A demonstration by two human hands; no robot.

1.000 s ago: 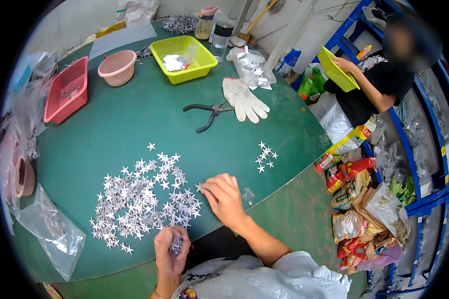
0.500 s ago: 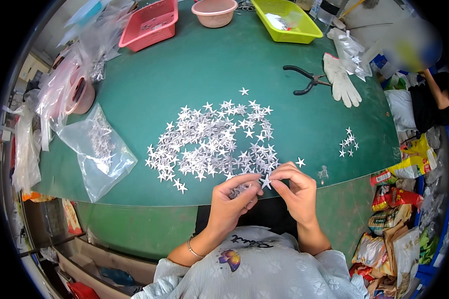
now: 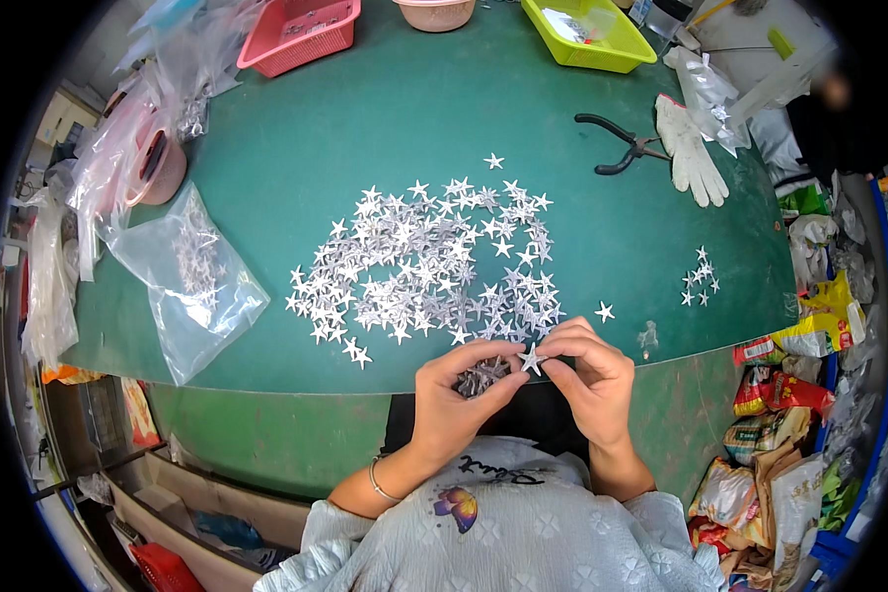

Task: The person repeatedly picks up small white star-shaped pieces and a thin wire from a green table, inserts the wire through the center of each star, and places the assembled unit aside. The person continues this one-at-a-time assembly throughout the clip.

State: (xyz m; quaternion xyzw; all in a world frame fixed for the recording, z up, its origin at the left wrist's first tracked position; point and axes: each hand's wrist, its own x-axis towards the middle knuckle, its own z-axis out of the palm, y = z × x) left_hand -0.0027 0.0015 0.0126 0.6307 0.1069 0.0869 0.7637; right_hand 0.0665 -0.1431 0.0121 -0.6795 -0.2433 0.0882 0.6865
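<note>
A single star [image 3: 532,359] sat between the two hands, close to the near edge of the green desk [image 3: 266,148]. It lay immediately to the right of the left hand [image 3: 442,400] and to the left of the right hand [image 3: 596,387] — neither clearly nearer. Five arms, so no true long axis; the broad face was turned up toward the camera.

Right hand: thumb and forefinger pinched on the star. Left hand: fingers curled round a cluster of stars [image 3: 481,378], thumb and index tips at the single star's left side; whether these bore any of the grip could not be told.

The heap of stars [image 3: 424,259] lay on the desk beyond the hands, mostly ahead of the left. A loose star [image 3: 605,312] lay just beyond the right hand.

Writing: dark lettering [image 3: 501,475] ran across the front of the pale shirt [image 3: 562,538], beside a butterfly print [image 3: 456,507]. A yellow bag [image 3: 839,301] and a red bag [image 3: 797,395] carried printing — too small to read reliably. No marking was made out on the stars.
</note>
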